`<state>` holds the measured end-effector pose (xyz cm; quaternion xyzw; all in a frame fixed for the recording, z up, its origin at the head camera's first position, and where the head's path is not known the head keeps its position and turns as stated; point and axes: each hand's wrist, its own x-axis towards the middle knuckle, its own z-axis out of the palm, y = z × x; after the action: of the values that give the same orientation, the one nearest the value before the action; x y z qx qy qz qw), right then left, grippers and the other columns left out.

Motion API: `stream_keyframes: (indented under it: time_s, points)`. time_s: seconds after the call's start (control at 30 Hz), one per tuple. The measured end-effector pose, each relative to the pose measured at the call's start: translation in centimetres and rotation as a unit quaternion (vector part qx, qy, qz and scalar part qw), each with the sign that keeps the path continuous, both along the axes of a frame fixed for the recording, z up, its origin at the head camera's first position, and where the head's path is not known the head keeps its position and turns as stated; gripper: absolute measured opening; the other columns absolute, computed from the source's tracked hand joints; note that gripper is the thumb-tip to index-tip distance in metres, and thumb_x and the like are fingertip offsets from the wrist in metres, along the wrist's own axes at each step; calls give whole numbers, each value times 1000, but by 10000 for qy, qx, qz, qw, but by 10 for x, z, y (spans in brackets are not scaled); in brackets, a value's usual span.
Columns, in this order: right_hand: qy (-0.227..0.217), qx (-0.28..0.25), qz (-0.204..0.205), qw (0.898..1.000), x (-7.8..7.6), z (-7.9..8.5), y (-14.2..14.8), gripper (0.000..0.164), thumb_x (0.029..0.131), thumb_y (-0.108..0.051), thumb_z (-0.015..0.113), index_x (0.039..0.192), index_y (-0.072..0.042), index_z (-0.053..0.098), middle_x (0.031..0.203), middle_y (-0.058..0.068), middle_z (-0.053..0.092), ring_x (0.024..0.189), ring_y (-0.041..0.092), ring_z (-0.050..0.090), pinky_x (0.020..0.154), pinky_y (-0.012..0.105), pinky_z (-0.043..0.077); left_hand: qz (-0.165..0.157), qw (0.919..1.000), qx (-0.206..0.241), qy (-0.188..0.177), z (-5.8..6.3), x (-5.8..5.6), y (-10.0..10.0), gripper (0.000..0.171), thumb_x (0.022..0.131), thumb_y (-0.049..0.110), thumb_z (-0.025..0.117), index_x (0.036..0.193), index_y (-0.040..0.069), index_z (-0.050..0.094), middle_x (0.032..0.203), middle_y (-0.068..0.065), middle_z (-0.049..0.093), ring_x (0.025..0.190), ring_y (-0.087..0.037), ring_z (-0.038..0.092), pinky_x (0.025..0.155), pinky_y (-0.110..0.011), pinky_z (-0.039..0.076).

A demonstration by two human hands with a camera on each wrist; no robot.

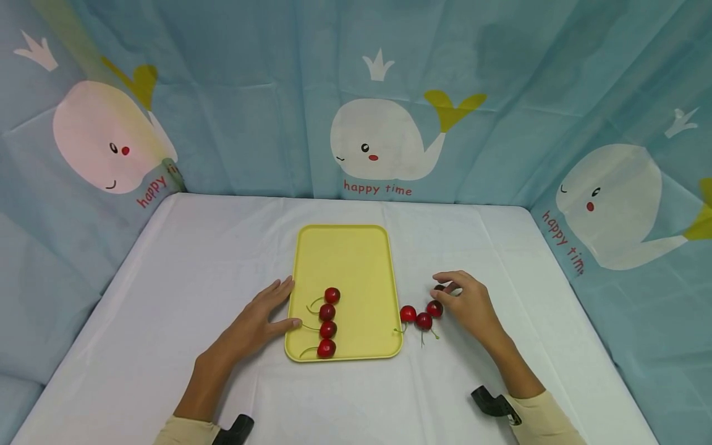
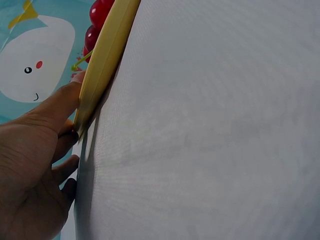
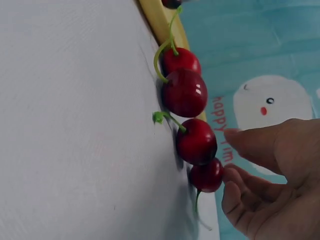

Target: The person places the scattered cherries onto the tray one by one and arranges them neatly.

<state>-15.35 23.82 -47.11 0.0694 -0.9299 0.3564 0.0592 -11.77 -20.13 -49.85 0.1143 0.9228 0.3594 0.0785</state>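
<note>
A yellow tray lies on the white cloth, with several red cherries in a column on its left half. My left hand rests along the tray's left edge, fingers spread and thumb over the rim; the left wrist view shows the thumb against that edge. To the tray's right lie more cherries, close together with green stems. Around the farthest one, a dark red cherry, my right hand holds thumb and fingers apart. The fingertips are close to this cherry; contact is unclear.
White cloth covers the table. Blue fabric printed with whales hangs along the back and both sides. A black wrist mount sits at the right sleeve, another at the left.
</note>
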Motion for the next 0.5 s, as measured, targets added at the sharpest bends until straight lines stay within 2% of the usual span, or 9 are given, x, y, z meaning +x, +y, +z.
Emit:
stream_keyframes:
  time_s: [0.2, 0.5]
  points:
    - [-373, 229, -91, 9990, -2, -1, 4, 37, 90, -9, 85, 126, -7, 76, 112, 11, 72, 93, 24, 64, 67, 25, 52, 12, 10000, -12, 10, 0, 0, -1, 92, 93, 43, 82, 166, 10, 37, 173, -10, 33, 161, -41, 22, 124, -69, 26]
    - [-604, 414, -36, 9973, -8, -4, 5, 41, 89, -10, 86, 128, -4, 75, 111, 14, 72, 91, 24, 64, 69, 29, 54, 5, 10000, -35, -51, 0, -1, 0, 92, 93, 43, 82, 166, 10, 36, 173, -10, 33, 162, -41, 22, 124, -68, 26]
